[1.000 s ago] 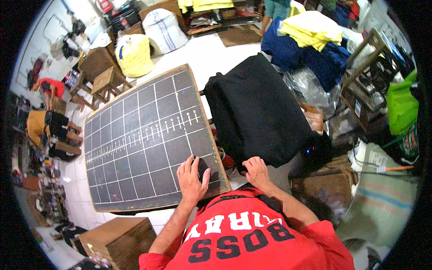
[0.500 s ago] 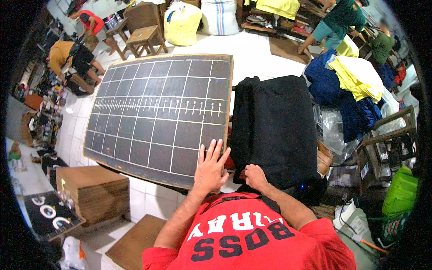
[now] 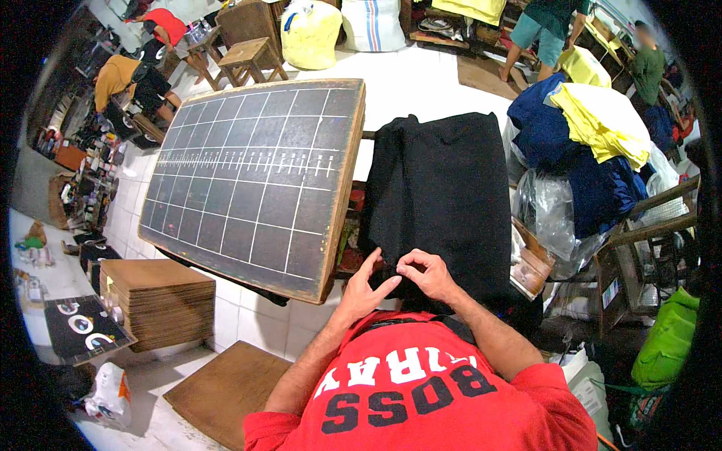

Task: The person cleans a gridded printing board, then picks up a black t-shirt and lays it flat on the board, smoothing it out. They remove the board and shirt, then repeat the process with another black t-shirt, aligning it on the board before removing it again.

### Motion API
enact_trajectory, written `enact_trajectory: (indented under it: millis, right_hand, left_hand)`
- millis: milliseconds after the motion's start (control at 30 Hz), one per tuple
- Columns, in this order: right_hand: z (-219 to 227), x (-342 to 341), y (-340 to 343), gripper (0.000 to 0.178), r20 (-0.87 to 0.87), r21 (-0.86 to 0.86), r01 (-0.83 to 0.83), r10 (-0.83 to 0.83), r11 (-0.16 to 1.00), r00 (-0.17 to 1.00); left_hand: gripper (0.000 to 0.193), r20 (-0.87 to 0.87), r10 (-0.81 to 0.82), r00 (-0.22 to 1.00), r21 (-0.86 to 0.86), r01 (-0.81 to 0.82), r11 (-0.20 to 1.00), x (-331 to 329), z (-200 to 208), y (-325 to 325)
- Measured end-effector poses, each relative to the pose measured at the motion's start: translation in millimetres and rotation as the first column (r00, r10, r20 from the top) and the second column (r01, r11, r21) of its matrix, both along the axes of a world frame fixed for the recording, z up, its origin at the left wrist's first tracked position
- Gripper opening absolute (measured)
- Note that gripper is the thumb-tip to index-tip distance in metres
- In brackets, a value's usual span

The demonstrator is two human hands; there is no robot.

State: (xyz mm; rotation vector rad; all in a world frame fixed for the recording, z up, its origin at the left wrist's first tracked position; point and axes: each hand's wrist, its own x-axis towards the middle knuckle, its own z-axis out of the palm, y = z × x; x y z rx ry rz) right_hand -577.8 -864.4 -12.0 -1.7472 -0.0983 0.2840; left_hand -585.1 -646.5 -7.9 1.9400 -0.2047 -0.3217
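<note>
Black cloth [image 3: 451, 203] lies in a folded stack in front of me, with its near edge close to my body. My right hand [image 3: 427, 275] pinches the cloth at its near left corner, thumb and forefinger together. Beside it, my left hand [image 3: 364, 292] has thumb and forefinger apart, with dark fabric between and behind them. Immediately left of the cloth is a dark board [image 3: 248, 180] with a white grid, a row of marks across its middle and a worn wooden edge. Neither hand touches the board.
At lower left stands a stack of brown boards [image 3: 162, 304], with a flat brown board [image 3: 226, 391] on the floor. To the right are navy cloth [image 3: 538, 124], yellow cloth [image 3: 602, 124] and clear plastic [image 3: 547, 210]. Several people work further off; a wooden stool [image 3: 248, 60] stands at the back.
My left hand has come off the grid board and over to the cloth's near left corner, beside my right hand. The view has shifted, and the board's right side edge now shows more.
</note>
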Motion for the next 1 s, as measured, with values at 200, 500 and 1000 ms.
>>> enact_trajectory:
  millis: [200,500,1000]
  right_hand:
    - [17.2,3.4,-15.8,0.014,-0.008,0.142,-0.018,0.019,0.990,1.000]
    - [23.0,6.5,-16.1,0.011,0.091,0.023,-0.024,0.022,0.999,0.996]
    - [18.6,-5.6,3.2,0.016,0.242,0.006,0.015,-0.016,1.000,0.970]
  left_hand:
    - [0.078,-0.334,-0.035,0.942,-0.292,-0.068,0.954,-4.3,-9.0,-16.6]
    - [0.037,-0.518,-0.030,0.855,-0.426,-0.228,0.875,-6.2,-8.3,-20.4]
    - [0.030,-0.404,0.165,0.900,-0.232,-0.275,0.933,-46.1,10.7,28.5]
